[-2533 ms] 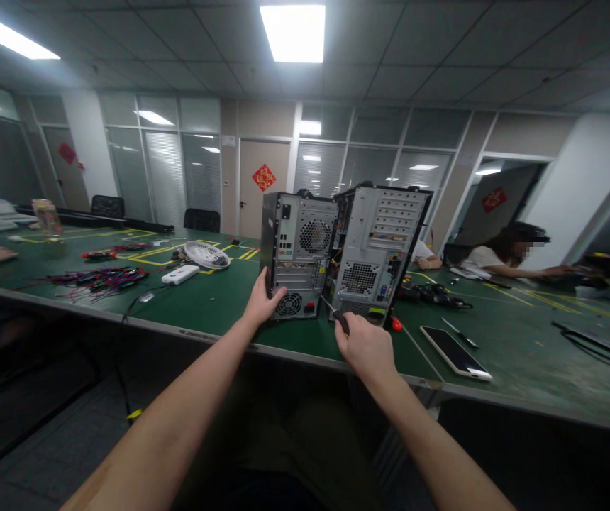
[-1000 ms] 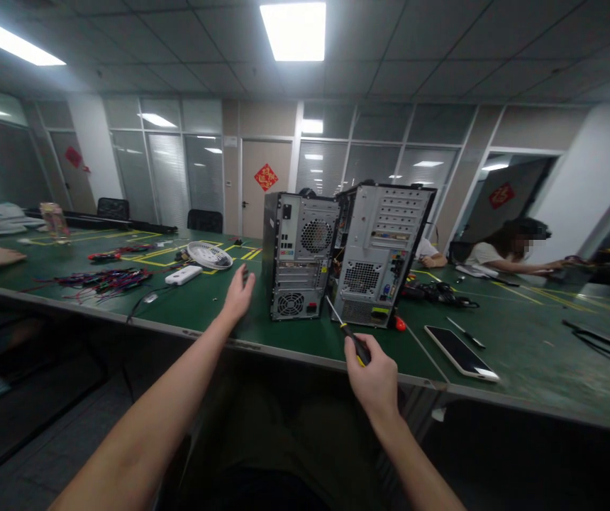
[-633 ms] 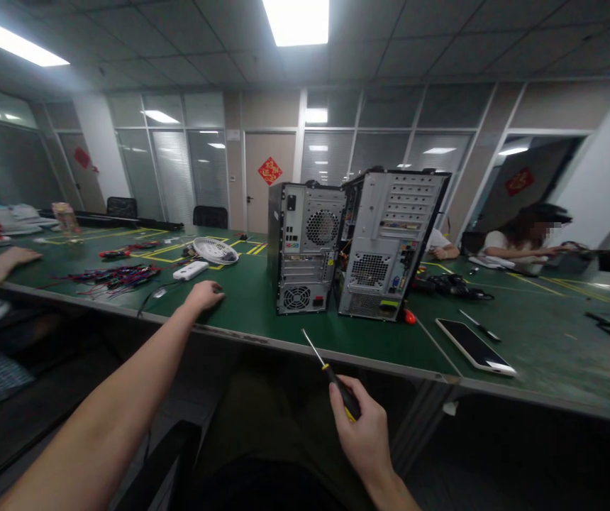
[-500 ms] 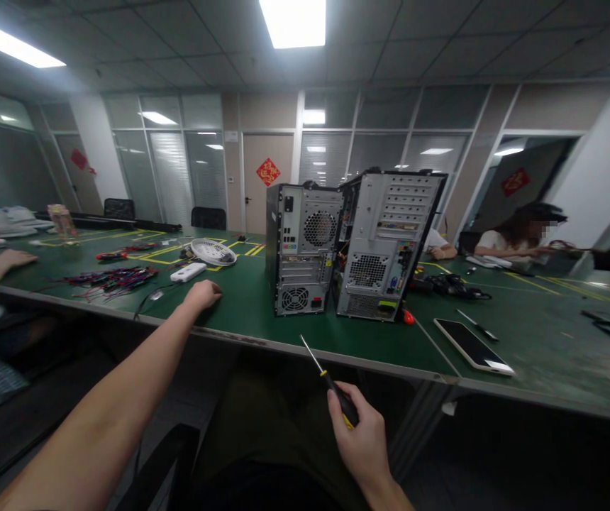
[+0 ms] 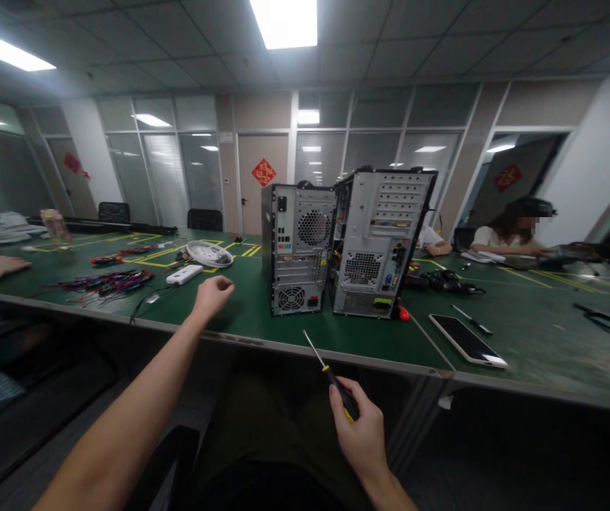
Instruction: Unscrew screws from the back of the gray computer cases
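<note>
My right hand (image 5: 361, 429) is wrapped round the black and yellow handle of a screwdriver (image 5: 347, 401). Its bare shaft points up and away, the tip in front of the table's near edge. To the left, my left hand (image 5: 213, 297) is over the table with thumb and fingers pinched together; whatever may be between them is too small to make out. Two computer towers stand upright to its right, rear panels towards me: a smaller one (image 5: 305, 271) and a taller one (image 5: 384, 234). Behind my left hand lie a white power strip (image 5: 184, 275) and a round white basket (image 5: 206, 252).
The green table (image 5: 262, 328) carries bundled coloured wires (image 5: 111, 282) on the left. A phone (image 5: 467, 341), another screwdriver (image 5: 472, 321) and black cables (image 5: 443, 282) lie right of the towers. One person (image 5: 515, 231) sits across; another person's hand (image 5: 10, 266) rests at far left.
My left hand has risen slightly and moved right, its fingers now pinched. The view has shifted a little. My right hand keeps the screwdriver in nearly the same position.
</note>
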The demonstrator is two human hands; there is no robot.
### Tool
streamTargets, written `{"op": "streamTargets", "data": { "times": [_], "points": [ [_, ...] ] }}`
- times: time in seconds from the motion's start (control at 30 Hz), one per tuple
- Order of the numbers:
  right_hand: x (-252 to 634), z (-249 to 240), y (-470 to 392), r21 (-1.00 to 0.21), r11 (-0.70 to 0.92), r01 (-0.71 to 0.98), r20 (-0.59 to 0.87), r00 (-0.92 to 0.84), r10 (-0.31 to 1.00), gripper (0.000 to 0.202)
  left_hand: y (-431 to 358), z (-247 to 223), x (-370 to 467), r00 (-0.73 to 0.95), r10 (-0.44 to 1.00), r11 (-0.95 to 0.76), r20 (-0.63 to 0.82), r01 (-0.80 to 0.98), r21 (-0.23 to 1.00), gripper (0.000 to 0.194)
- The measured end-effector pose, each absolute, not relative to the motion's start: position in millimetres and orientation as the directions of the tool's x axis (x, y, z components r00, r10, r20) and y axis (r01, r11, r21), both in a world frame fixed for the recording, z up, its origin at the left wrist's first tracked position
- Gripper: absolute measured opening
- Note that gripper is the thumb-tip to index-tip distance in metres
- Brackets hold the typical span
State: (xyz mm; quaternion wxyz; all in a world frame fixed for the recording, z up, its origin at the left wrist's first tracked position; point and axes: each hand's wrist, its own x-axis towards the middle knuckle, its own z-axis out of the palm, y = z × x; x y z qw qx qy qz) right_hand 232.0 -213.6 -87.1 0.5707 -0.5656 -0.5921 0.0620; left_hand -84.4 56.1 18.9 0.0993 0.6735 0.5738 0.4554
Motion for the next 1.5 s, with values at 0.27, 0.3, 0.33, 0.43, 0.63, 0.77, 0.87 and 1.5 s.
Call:
{"op": "streamTargets", "data": {
  "times": [0.27,0.3,0.33,0.43,0.63,0.77,0.87,1.5],
  "points": [
    [231.2,-90.1,-217.9,-0.704,0.349,0.618,0.622,0.301,0.723,0.026,-18.1,-4.0,4.9,0.217,0.909,-0.38,0.357,0.074,0.922,0.039],
    [232.2,-90.4,-217.9,-0.704,0.347,0.619,0.622,0.303,0.722,0.027,-21.1,-5.5,14.0,0.25,0.905,-0.367,0.344,0.052,0.929,0.039],
    [233.4,-90.5,-217.7,-0.705,0.344,0.621,0.621,0.306,0.721,0.027,-22.7,-6.6,22.1,0.272,0.9,-0.361,0.339,0.032,0.932,0.038],
    [237.6,-90.2,-216.3,-0.71,0.333,0.62,0.617,0.322,0.718,0.028,-21.6,-9.0,41.3,0.311,0.89,-0.352,0.332,0.007,0.936,0.033],
    [240.4,-87.7,-213.4,-0.72,0.317,0.617,0.613,0.352,0.708,0.03,-13.5,-11.4,62.6,0.344,0.884,-0.339,0.316,0.006,0.941,0.032],
    [238.5,-87.0,-212.4,-0.726,0.313,0.613,0.605,0.351,0.715,0.031,-11.4,-9.2,67.4,0.368,0.867,-0.373,0.337,0.03,0.927,0.029],
    [237.1,-86.6,-211.8,-0.731,0.316,0.604,0.597,0.342,0.726,0.031,-11.6,-9.9,65.9,0.382,0.866,-0.37,0.324,0.054,0.927,0.029],
    [233.6,-82.2,-206.5,-0.763,0.297,0.573,0.55,0.336,0.765,0.033,-9.2,-18.9,63.5,0.446,0.838,-0.412,0.315,0.138,0.901,0.025]
  ]
}}
